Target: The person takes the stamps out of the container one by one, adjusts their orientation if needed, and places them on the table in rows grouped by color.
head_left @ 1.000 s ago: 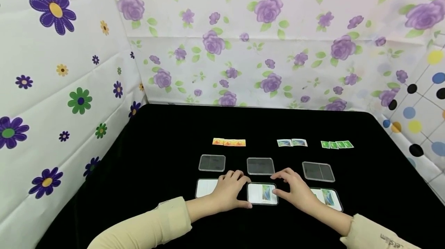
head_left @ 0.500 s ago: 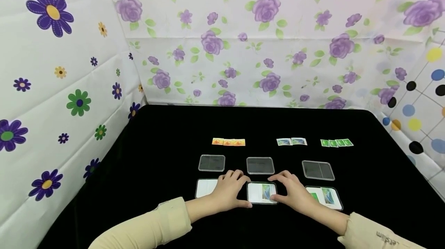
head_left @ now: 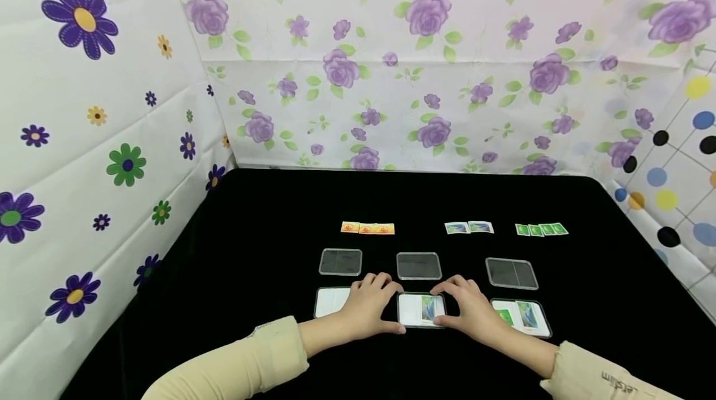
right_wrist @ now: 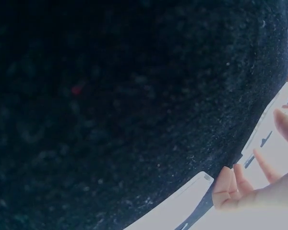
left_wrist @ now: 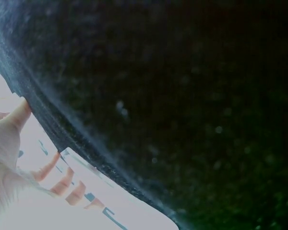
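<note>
Between both hands lies a shallow clear-rimmed case (head_left: 409, 310) with a white inside. On its right half sits a small stamp-like card with a blue-green landscape (head_left: 429, 308). My left hand (head_left: 366, 308) rests at the case's left side, thumb and fingers spread apart near its left corners. The right hand (head_left: 472, 308) is at the opposite side, its thumb on the card's lower right edge and its index finger near the upper right corner. Both wrist views are mostly dark cloth; the left hand (left_wrist: 14, 163) and right hand (right_wrist: 259, 187) show only at the edges.
A white-lined case (head_left: 330, 302) is partly behind the left hand. Another case (head_left: 534, 329) at right holds a green and a landscape card. Behind stand clear lids (head_left: 341, 262). Farther back lie orange cards (head_left: 368, 228), landscape cards (head_left: 469, 227) and green cards (head_left: 541, 230).
The right hand has shifted slightly left, its thumb moving onto the card's lower right edge. My left hand has stayed in place. More of the green card at right is uncovered.
</note>
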A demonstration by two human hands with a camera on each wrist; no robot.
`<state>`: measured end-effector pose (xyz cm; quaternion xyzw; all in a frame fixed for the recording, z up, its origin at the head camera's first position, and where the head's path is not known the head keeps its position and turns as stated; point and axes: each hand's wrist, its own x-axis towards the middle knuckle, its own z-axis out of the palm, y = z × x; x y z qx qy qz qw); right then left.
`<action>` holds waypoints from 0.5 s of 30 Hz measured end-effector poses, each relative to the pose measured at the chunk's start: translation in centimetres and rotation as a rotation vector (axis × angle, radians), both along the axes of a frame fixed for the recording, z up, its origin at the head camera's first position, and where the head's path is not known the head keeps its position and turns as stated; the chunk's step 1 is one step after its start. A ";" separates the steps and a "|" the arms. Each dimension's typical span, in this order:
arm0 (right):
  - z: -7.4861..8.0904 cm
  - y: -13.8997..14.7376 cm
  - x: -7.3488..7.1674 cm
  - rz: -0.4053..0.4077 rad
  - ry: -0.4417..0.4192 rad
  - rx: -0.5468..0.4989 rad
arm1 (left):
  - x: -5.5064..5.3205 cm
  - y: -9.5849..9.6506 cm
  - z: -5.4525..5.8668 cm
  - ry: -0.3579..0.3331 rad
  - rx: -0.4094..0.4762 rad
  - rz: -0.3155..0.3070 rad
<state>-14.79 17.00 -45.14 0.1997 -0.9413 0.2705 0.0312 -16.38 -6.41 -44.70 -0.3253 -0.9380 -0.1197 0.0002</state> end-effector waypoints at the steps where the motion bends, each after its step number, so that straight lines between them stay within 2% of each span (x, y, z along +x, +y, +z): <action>1: 0.0 0.0 0.0 -0.004 -0.003 -0.002 | 0.0 0.0 0.1 -0.005 0.001 -0.001; 7: 0.3 -0.1 0.0 -0.003 -0.025 -0.004 | -0.1 0.1 0.1 -0.042 -0.022 0.015; 15: 0.6 -0.1 -0.2 0.012 -0.101 -0.009 | 0.1 0.2 0.0 -0.050 -0.034 0.021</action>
